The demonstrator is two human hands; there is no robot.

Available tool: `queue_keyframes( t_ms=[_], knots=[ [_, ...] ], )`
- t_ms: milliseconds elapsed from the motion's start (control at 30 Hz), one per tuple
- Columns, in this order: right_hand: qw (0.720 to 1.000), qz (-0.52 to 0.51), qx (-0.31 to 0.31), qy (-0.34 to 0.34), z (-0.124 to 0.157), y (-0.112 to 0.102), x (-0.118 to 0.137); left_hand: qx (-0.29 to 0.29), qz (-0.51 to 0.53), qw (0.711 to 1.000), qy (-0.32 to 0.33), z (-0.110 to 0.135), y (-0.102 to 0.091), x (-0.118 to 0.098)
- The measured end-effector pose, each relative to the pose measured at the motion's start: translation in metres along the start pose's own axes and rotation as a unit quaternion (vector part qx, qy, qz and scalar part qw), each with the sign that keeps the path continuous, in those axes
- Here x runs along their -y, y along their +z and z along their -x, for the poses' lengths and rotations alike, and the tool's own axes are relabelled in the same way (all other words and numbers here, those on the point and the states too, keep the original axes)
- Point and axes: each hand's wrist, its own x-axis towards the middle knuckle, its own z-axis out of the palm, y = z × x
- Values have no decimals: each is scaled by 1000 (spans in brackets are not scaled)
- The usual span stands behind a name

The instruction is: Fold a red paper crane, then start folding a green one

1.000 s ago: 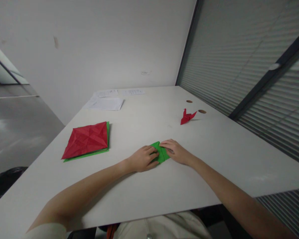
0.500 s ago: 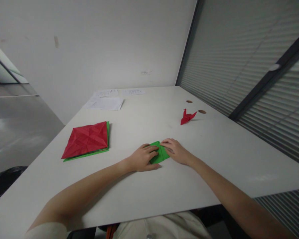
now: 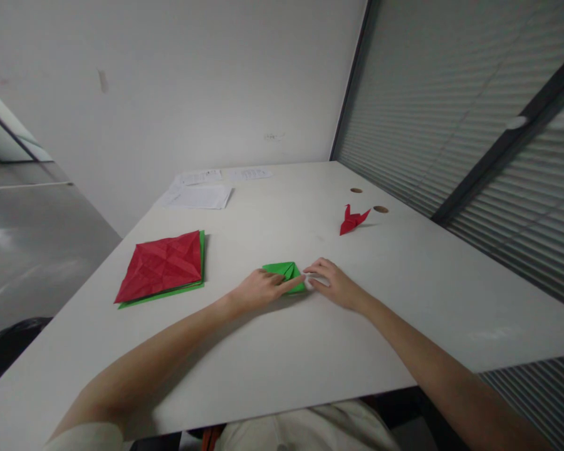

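A small folded sheet of green origami paper (image 3: 289, 269) rests near the middle of the table, creases and a raised flap showing on top. My left hand (image 3: 258, 289) grips its left and near side, the index finger stretched across the front towards the right corner; its thumb is hidden. Just beside that right corner is my right hand (image 3: 334, 285), fingers curved and apart from the thumb, with the white tabletop showing between them. Whether its fingertips touch the paper I cannot tell.
To the left lies a stack of creased red paper (image 3: 169, 263) over green sheets (image 3: 202, 257). A red paper crane (image 3: 352, 219) stands at the right, close to two round holes in the table (image 3: 263, 363). Printed white sheets (image 3: 202, 196) lie at the back left.
The green paper has shifted slightly left and turned, and its folds look different on top. My left hand has moved left and stretched its index finger; my right hand has come off the paper's face.
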Motion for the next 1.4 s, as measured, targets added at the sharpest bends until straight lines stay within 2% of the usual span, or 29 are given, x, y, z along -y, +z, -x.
queue_keyframes(
  t_ms=[100,200,267,367,500,567,633,700,733,800,867,900,933,967,1033,1100,1200,1300,1400],
  knots=[
    [999,-27,-16,13,-1,-3,1,-31,86,994,-68,2,-1,7],
    [997,-58,-40,38,-1,-1,-2,-85,239,953,-166,-1,0,10],
    [992,-101,-54,60,-1,4,-5,-125,355,896,-236,-5,-1,9],
    [971,-207,-54,104,-2,13,-9,-165,512,788,-298,-12,-2,2],
    [897,-407,-13,171,-6,17,-4,-204,639,668,-324,-16,3,-10],
    [863,-464,-7,200,-7,16,2,-207,677,622,-336,-16,8,-14],
    [845,-485,-10,225,-8,13,6,-188,697,605,-336,-14,14,-14],
    [838,-491,-15,237,-8,11,7,-154,687,627,-333,-12,17,-11],
    [838,-490,-16,240,-8,10,7,-128,669,653,-331,-11,17,-10],
    [843,-482,-1,241,-7,8,7,-89,586,737,-323,-9,13,-7],
    [855,-460,39,235,-7,6,6,-88,436,849,-284,-8,6,-6],
    [866,-441,62,227,-6,6,7,-98,344,903,-240,-8,2,-7],
    [881,-413,81,215,-6,5,7,-100,262,942,-185,-8,-3,-9],
    [900,-376,89,202,-6,6,8,-81,208,967,-124,-8,-6,-10],
    [939,-286,71,179,-7,8,9,-29,150,988,-29,-9,-9,-14],
    [963,-205,30,170,-8,10,7,15,118,993,11,-9,-8,-18],
    [971,-144,-10,192,-10,13,0,33,60,998,-16,-8,-2,-24],
    [967,-125,-15,222,-11,14,-9,20,28,998,-50,-6,2,-32],
    [966,-105,-16,236,-12,16,-12,12,27,998,-57,-6,4,-38]
  ],
)
